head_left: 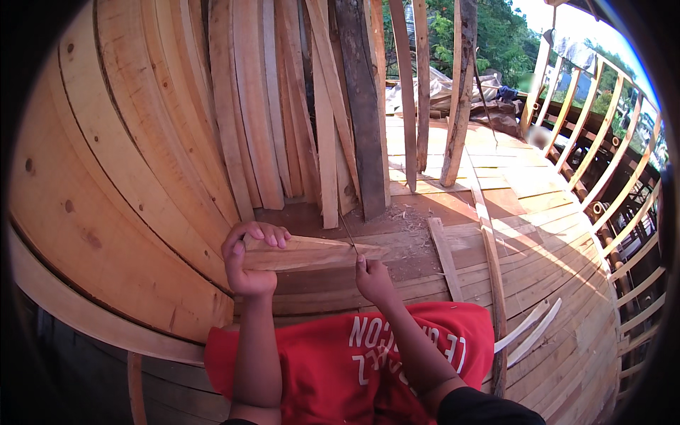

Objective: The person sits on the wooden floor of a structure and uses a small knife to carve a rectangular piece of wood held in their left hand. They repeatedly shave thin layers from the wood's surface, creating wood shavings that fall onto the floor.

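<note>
A pale wooden board [304,253], tapering to a point at its right end, lies crosswise in front of me. My left hand [248,263] is curled around its wide left end, fingers over the far edge. Close to the pointed end, my right hand [375,282] is closed on a thin, dark, rod-like tool [348,232]. The tool slants away from me across the board's tip; whether it is a blade seen edge-on I cannot tell. My right fist hides its near end.
Wide planks [134,142] form a wall at the left. Upright boards [273,106] and a dark post [361,120] stand ahead. Shavings [404,219] litter the plank floor [559,283]. A long strip [489,248] and curved white pieces [536,331] lie right, before a slatted railing [605,156].
</note>
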`<state>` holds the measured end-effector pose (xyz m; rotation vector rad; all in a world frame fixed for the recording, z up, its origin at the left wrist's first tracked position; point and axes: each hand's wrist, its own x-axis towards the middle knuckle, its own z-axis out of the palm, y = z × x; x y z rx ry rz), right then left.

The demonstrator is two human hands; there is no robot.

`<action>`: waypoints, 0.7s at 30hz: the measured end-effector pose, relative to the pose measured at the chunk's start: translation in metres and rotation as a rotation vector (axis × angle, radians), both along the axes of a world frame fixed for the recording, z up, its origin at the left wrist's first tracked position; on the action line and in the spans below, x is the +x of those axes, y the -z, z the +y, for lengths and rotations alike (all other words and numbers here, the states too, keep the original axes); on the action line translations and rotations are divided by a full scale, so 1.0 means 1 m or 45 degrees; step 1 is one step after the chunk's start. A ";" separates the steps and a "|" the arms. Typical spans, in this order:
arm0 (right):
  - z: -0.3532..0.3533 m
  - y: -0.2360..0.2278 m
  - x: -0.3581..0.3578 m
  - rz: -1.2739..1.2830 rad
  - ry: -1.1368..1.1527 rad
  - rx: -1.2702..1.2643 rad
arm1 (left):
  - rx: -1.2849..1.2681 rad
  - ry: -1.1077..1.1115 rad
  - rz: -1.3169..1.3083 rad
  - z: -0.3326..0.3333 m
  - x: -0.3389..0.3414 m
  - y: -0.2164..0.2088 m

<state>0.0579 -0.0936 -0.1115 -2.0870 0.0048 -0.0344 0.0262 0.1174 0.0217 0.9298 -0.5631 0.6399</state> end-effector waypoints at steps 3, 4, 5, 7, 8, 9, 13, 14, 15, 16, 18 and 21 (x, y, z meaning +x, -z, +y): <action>0.000 -0.003 -0.007 -0.027 0.015 0.059 | 0.006 0.013 0.009 -0.010 -0.002 0.001; -0.010 0.011 0.001 -0.039 0.095 0.010 | -0.008 0.013 0.024 -0.014 -0.002 0.000; -0.020 0.027 0.013 -0.055 0.169 -0.034 | -0.017 0.008 0.034 -0.016 -0.002 -0.002; -0.056 0.084 0.039 0.032 0.344 -0.160 | 0.066 0.068 -0.014 -0.020 0.000 -0.006; -0.062 0.102 0.045 0.085 0.412 -0.224 | 0.106 0.080 -0.030 -0.019 -0.004 -0.006; -0.055 0.094 0.043 0.098 0.313 -0.166 | 0.128 0.077 -0.035 -0.018 -0.008 -0.004; -0.015 -0.008 0.005 0.097 0.041 0.061 | 0.195 0.084 -0.053 -0.031 -0.015 -0.009; -0.013 -0.020 0.000 0.081 0.000 0.118 | 0.209 0.085 -0.060 -0.037 -0.015 -0.011; -0.019 -0.013 0.003 0.073 0.040 0.112 | 0.174 0.075 -0.066 -0.041 -0.014 -0.009; -0.026 0.002 0.010 0.064 0.081 0.113 | 0.147 0.066 -0.074 -0.042 -0.013 -0.008; -0.047 0.046 0.029 0.065 0.227 0.045 | 0.157 0.102 -0.094 -0.044 -0.009 -0.010; -0.059 0.093 0.039 0.114 0.321 -0.082 | 0.240 0.149 -0.097 -0.037 -0.016 -0.008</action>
